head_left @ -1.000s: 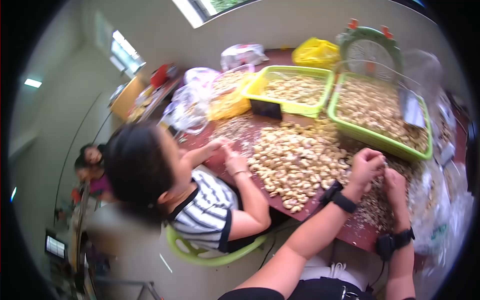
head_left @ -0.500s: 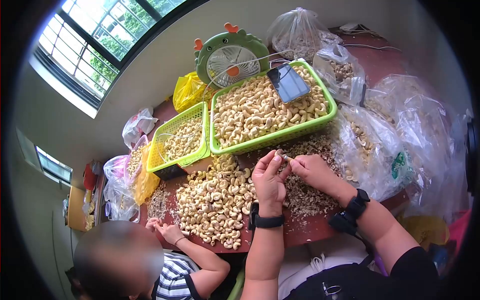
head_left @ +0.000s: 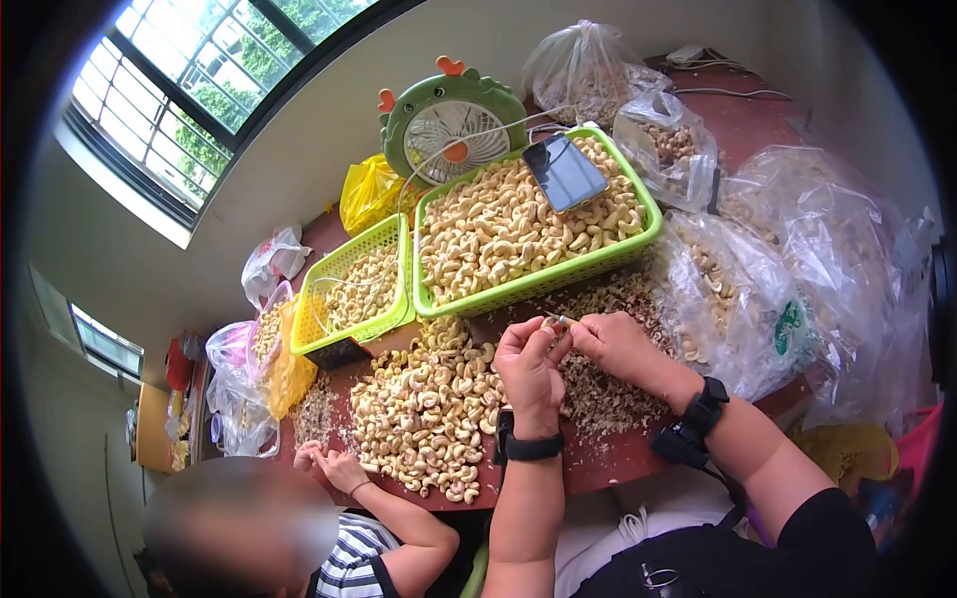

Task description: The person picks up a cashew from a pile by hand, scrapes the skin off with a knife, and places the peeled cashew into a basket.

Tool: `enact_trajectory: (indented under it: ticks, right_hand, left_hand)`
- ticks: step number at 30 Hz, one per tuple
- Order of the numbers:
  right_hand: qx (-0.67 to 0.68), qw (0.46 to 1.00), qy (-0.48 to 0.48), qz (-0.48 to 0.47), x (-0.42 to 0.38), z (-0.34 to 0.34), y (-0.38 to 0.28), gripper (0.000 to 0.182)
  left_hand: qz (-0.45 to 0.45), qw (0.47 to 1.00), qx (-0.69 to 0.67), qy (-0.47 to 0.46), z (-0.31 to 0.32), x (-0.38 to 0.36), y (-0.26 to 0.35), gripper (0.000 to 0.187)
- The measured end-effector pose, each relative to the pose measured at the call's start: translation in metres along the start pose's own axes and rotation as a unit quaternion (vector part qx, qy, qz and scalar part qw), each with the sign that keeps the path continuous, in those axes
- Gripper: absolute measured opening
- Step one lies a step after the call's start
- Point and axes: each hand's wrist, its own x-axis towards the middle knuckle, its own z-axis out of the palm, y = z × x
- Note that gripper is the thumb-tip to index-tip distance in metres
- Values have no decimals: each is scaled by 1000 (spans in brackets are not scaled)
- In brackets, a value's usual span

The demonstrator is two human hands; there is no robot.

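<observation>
Red-brown desk (head_left: pixel 638 453) by the window is covered in cashew nuts. Both hands meet above the scraps, just in front of the big green basket (head_left: pixel 538 284). One small nut (head_left: pixel 558 321) sits between them, lying sideways from hand to hand. The left hand (head_left: pixel 531 364) pinches one end and the right hand (head_left: pixel 613 342) pinches the other. Each grip is closed on it. A nut pile (head_left: pixel 424 409) lies just left.

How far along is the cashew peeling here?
Done: the large green basket is heaped with clean cashews, and skins litter the table. In hand: the left hand and right hand pinch one cashew. Left: the loose pile.
</observation>
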Motion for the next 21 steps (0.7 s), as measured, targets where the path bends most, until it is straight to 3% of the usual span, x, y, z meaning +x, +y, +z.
enact_trajectory:
  ticks: [8, 21]
  right_hand:
    - [56, 998, 16, 7, 0, 0, 2, 36]
    - [22, 1000, 1, 19, 3, 4, 5, 35]
  left_hand:
    - [-21, 999, -20, 14, 2, 0, 1, 12]
    - [-52, 999, 3, 8, -1, 4, 1, 17]
